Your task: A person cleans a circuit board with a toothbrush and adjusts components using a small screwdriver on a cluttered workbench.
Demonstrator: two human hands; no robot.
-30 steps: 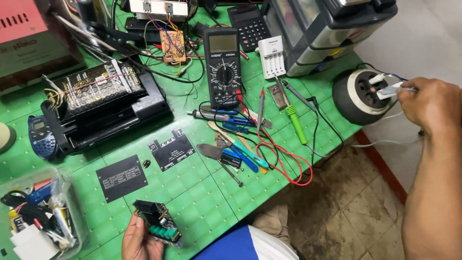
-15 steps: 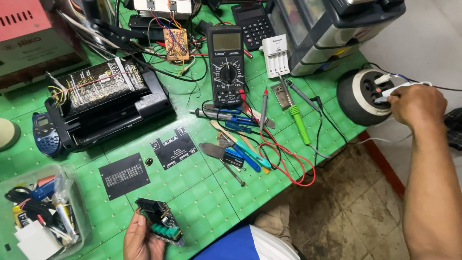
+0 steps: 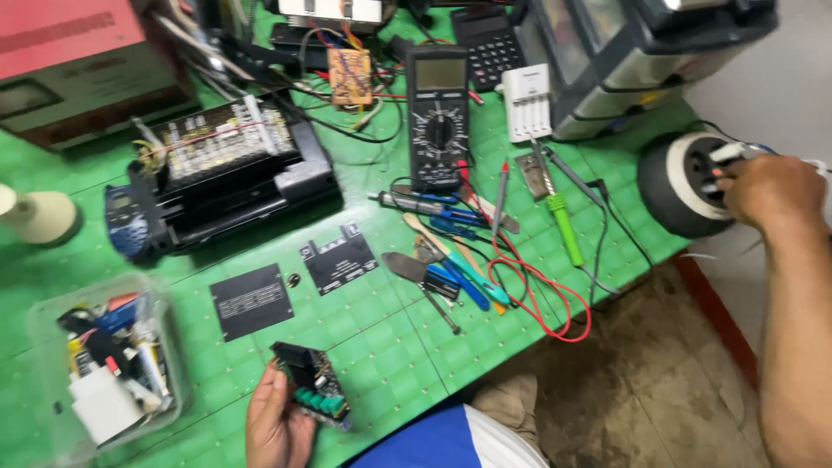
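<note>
Head view: left hand (image 3: 276,426) at the tabletop's (image 3: 381,347) near edge, fingers curling around a small black circuit module (image 3: 312,394); right hand (image 3: 770,192) closing on a tool at the round stand (image 3: 685,184) beyond the right edge. Judged step: fetching the tool; next, carrying it to the module.

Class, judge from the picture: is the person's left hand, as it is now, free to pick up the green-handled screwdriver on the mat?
Probably not. The left hand is already closed around a small circuit board, and the green-handled screwdriver lies far across the green mat, beyond the loose tools.
</note>
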